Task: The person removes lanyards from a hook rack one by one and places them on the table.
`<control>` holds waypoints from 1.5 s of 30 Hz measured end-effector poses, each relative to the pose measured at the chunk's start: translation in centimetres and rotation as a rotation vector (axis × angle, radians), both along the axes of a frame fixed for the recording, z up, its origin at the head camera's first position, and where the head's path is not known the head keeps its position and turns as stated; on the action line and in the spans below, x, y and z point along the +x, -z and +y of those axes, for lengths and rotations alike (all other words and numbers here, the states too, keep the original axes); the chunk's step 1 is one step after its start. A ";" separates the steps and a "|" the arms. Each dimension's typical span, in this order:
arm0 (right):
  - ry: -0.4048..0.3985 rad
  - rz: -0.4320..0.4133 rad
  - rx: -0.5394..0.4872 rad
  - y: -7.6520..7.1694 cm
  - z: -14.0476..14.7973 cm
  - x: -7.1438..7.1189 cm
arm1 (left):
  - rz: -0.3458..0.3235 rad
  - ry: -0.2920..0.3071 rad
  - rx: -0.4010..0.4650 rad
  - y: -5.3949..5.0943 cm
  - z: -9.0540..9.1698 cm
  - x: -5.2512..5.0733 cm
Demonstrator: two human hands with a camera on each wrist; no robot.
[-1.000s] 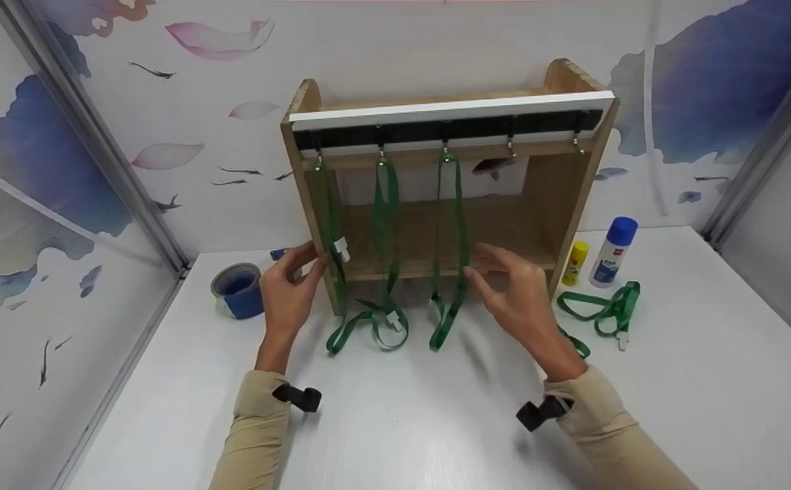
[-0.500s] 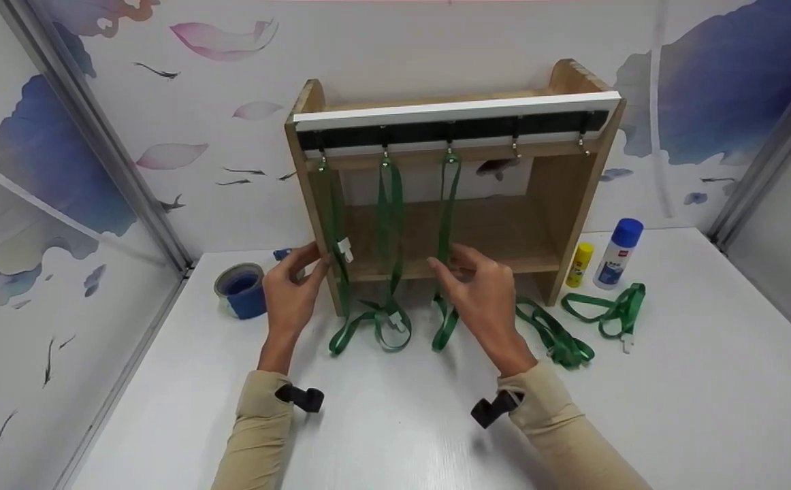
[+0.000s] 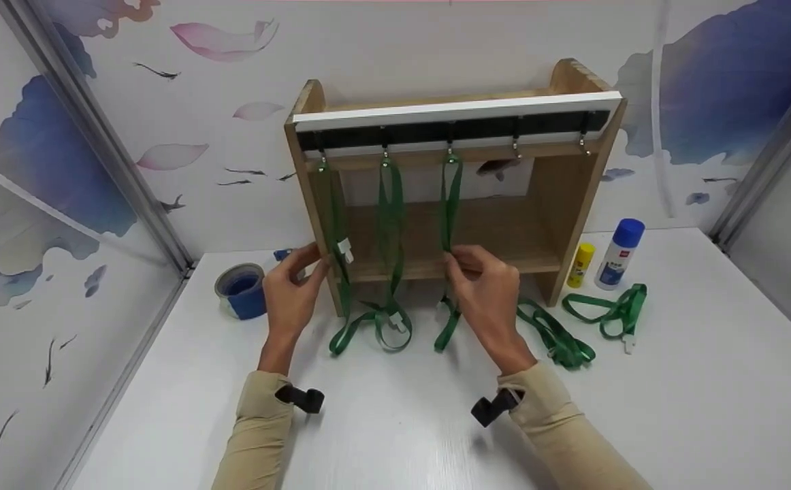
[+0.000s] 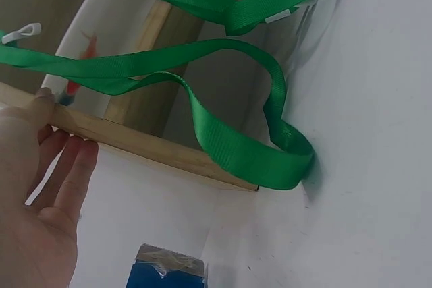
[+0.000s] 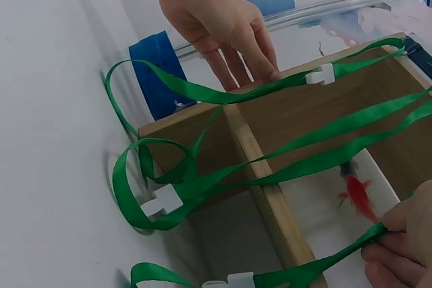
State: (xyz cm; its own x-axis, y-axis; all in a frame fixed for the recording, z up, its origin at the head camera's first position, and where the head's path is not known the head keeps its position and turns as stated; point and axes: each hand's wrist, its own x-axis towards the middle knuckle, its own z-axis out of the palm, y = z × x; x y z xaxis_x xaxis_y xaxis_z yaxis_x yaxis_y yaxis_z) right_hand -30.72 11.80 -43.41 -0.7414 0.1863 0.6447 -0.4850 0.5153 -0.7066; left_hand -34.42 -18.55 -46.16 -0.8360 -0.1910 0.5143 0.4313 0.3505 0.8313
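Three green lanyards hang from hooks on the black strip (image 3: 484, 129) of a wooden shelf (image 3: 576, 204). My right hand (image 3: 487, 299) pinches the third lanyard (image 3: 448, 204) partway down, as the right wrist view also shows with the hand (image 5: 405, 247) at its edge. My left hand (image 3: 291, 289) grips the shelf's left side panel between thumb and fingers, beside the first lanyard (image 3: 336, 211) with its white clip (image 3: 346, 250). In the left wrist view the fingers (image 4: 76, 173) lie along the panel's outer face. The second lanyard (image 3: 390, 218) hangs in between, its lower loop resting on the table.
Two hooks at the right of the strip hold nothing. Two green lanyards (image 3: 555, 338) (image 3: 630, 309) lie on the white table (image 3: 395, 435) at the right. Behind them stand a yellow glue stick (image 3: 580, 265) and a blue-capped bottle (image 3: 619, 255). Blue tape (image 3: 244, 296) sits at the left.
My right hand has moved left to the third lanyard and taken hold of it, drawing its straps together. My left hand has stayed on the side panel.
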 end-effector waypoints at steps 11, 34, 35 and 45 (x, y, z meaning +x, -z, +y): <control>-0.051 0.143 -0.074 -1.1 0.8 0.1 | -0.019 -0.010 0.030 -0.1 0.3 0.0; -0.194 0.113 -0.055 -5.5 4.8 2.4 | -0.057 -0.003 0.028 -2.4 1.2 2.2; -0.197 0.097 -0.044 -5.3 4.9 2.4 | -0.059 -0.002 0.029 -2.5 1.2 2.2; -0.233 -0.044 -0.017 -2.6 6.3 1.0 | -0.072 -0.002 0.037 -2.5 1.3 2.4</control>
